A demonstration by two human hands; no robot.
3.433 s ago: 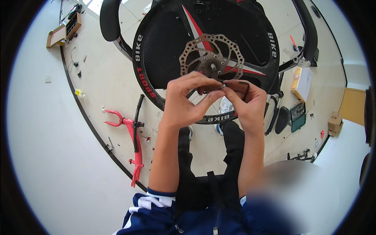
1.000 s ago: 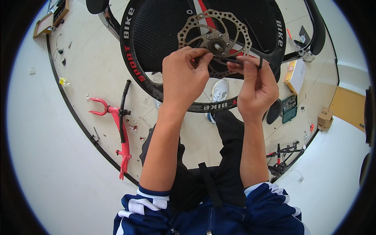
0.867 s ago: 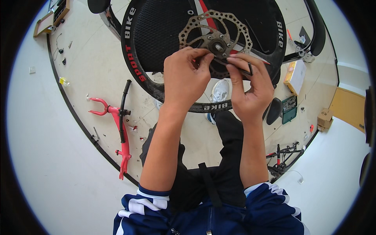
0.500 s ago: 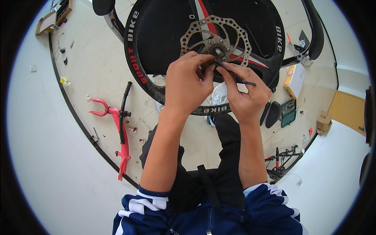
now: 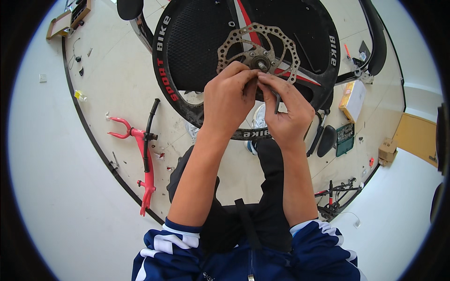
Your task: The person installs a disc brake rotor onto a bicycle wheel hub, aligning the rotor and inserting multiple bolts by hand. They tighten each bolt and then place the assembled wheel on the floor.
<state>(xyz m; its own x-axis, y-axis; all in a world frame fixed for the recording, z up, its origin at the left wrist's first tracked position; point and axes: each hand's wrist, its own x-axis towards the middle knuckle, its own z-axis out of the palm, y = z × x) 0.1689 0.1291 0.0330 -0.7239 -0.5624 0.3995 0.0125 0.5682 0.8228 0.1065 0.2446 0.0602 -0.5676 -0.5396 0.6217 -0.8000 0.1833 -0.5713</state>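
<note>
A black wheel with red and white spokes lies flat across a dark chair seat. On its hub sits a drilled metal brake disc, and a threaded axle end sticks up at the centre. My left hand is closed in a pinch just below the axle; what its fingertips hold is hidden. Close against it, my right hand grips a thin dark hex key, whose lower end shows beside the fingers. Both hands' fingertips nearly touch. Another L-shaped key lies between the spokes.
Chair armrests flank the wheel. On the tiled floor are a pink-red fork-ended frame at left, a bicycle saddle, a green tool case, a white-and-yellow box and a cardboard box at right.
My right hand has shifted slightly left and turned, so the hex key now points downward rather than out to the right. My left hand stays by the axle, its fingers closer together.
</note>
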